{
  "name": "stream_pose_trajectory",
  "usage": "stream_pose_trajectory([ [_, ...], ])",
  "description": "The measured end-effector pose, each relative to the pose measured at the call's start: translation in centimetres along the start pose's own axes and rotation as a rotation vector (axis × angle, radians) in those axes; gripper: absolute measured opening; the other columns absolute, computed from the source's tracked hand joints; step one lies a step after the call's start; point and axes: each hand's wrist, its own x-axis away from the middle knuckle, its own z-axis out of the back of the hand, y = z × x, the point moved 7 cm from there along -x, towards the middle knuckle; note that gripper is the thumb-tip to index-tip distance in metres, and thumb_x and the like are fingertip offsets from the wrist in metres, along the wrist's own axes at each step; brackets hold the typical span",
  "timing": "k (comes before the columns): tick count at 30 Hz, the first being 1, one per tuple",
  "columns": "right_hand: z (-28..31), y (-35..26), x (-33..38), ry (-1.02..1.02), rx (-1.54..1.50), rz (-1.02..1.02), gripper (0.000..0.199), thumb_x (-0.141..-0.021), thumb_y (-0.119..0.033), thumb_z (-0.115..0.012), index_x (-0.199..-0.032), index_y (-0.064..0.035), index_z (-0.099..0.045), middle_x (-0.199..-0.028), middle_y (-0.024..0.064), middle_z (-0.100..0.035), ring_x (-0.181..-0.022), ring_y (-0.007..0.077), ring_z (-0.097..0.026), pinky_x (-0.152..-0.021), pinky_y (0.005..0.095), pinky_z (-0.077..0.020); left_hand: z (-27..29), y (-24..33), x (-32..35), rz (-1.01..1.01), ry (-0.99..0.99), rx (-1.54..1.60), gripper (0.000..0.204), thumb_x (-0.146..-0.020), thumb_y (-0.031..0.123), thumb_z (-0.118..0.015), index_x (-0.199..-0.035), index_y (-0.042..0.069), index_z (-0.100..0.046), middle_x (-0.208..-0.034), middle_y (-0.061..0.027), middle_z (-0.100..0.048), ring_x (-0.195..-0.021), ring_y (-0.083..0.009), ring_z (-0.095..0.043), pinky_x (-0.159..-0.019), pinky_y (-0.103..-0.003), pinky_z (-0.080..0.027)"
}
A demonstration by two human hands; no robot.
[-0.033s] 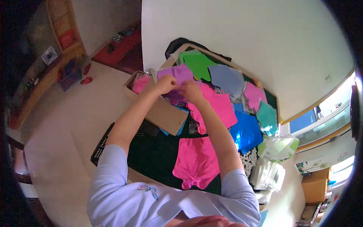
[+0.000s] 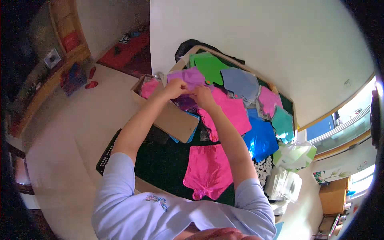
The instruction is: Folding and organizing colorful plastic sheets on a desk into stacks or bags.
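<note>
Hands: left hand point(image 2: 176, 89) and right hand point(image 2: 203, 97) work close together, fingers curled at the purple foil point(image 2: 191, 75); whether they pinch it cannot be told.
Purple foil: toward the far end of the worktop's point(image 2: 160, 170) left edge, beside an open cardboard box point(image 2: 138, 97).
Pink foil point(image 2: 206, 170): flat by the near edge.
Change: almost none since the previous frame, suggesting fine fingerwork, apparently unfinished.
</note>
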Motion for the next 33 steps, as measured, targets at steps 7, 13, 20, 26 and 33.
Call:
stream_pose_trajectory([
  [7, -1.5, 2.4, -2.4, 0.052, -0.509, -0.17, 0.012, -0.07, -0.01, -0.062, -0.078, -0.0012, -0.06, -0.066, 0.0163, -0.057, -0.061, 0.0283, -0.057, -0.058, 0.0357, -0.0449, 4.3, 3.1, 1.3, 0.141, 0.032, -0.07, 0.023, -0.068, 0.014, -0.068, -0.088, 0.004, -0.063, -0.085, -0.0194, -0.061, -0.079, -0.0336, -0.06, -0.069, -0.041, -0.046],
  [13, -0.8, 4.0, -3.9, 0.281, -0.665, -0.286, 0.012, -0.072, -0.012, -0.064, -0.08, -0.0035, -0.061, -0.066, 0.0143, -0.057, -0.062, 0.0235, -0.057, -0.06, 0.033, -0.0457, 5.2, 4.0, 1.5, -0.102, 0.466, -0.202, 0.016, -0.066, 0.005, -0.063, -0.079, 0.004, -0.053, -0.081, -0.0158, -0.054, -0.082, -0.0354, -0.054, -0.069, -0.044, -0.042],
  [20, -0.1, 6.4, -5.3, 0.185, -0.626, -0.353, 0.021, -0.076, -0.021, -0.064, -0.084, -0.0011, -0.062, -0.071, 0.0109, -0.061, -0.063, 0.0175, -0.056, -0.06, 0.032, -0.0445, 3.7, 3.9, -0.2, -0.227, 0.651, -0.338, 0.018, -0.066, 0.008, -0.064, -0.077, 0.008, -0.05, -0.078, -0.0099, -0.053, -0.079, -0.0305, -0.053, -0.071, -0.041, -0.043],
  [26, 3.4, 10.4, -8.1, 0.274, -0.762, -0.36, 0.023, -0.081, -0.021, -0.058, -0.087, 0.0005, -0.06, -0.071, 0.0109, -0.059, -0.066, 0.0154, -0.051, -0.063, 0.0317, -0.0428, -4.5, -0.8, -4.3, -0.204, 0.123, -0.622, 0.046, -0.076, 0.035, -0.06, -0.117, 0.016, -0.051, -0.124, -0.0108, -0.047, -0.116, -0.0314, -0.041, -0.092, -0.044, -0.038],
  [33, 16.0, 26.8, -7.0, 0.544, -0.115, -0.391, 0.021, -0.08, -0.018, -0.056, -0.09, -0.0004, -0.062, -0.069, 0.0122, -0.061, -0.063, 0.015, -0.053, -0.059, 0.0323, -0.0438, -8.6, -5.9, -8.1, 0.015, -0.207, -0.409, 0.057, -0.082, 0.048, -0.05, -0.131, 0.02, -0.039, -0.136, -0.0089, -0.036, -0.125, -0.0322, -0.032, -0.099, -0.048, -0.031],
])
